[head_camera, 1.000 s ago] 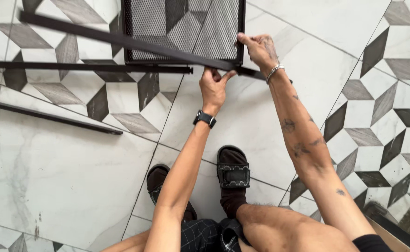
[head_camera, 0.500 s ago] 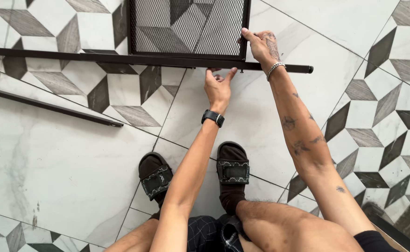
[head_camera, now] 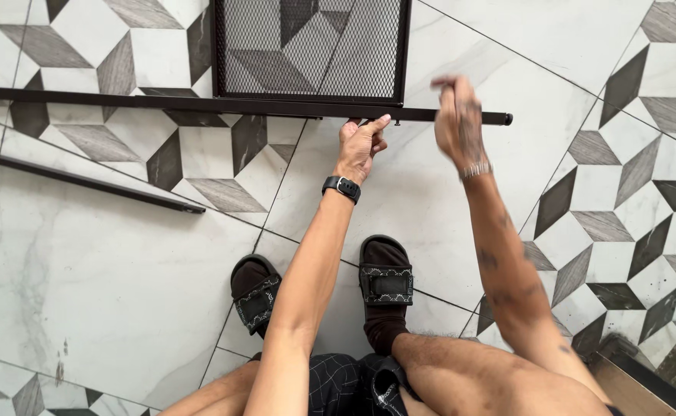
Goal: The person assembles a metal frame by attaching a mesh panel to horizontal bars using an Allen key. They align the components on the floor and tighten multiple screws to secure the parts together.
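Head view, the only 1: you sat low over a tiled floor of white marble-look squares and grey cube-pattern tiles. A long black metal bar lay straight across the upper part of the shot, running from the left edge to its capped end right of centre. A black mesh panel in a black frame sat directly behind the bar, lower edge touching or just above it; I couldn't tell whether the 2 were joined.

Your left hand was on the bar just below the panel's lower right corner, fingers curled against its underside and thumb up toward it: a narrow grip on the bar. A black watch sat on that wrist.

Your right hand was raised in front of the bar near its right end, blurred, fingers bunched and pointing up. I couldn't tell whether it held anything or touched the bar. A silver bracelet was on that wrist.

A 2nd black rod lay loose on the tiles to the left, angled down toward the right, well apart from both hands.

Both feet in black sandals over dark socks were flat on the floor between your forearms, near your knees.
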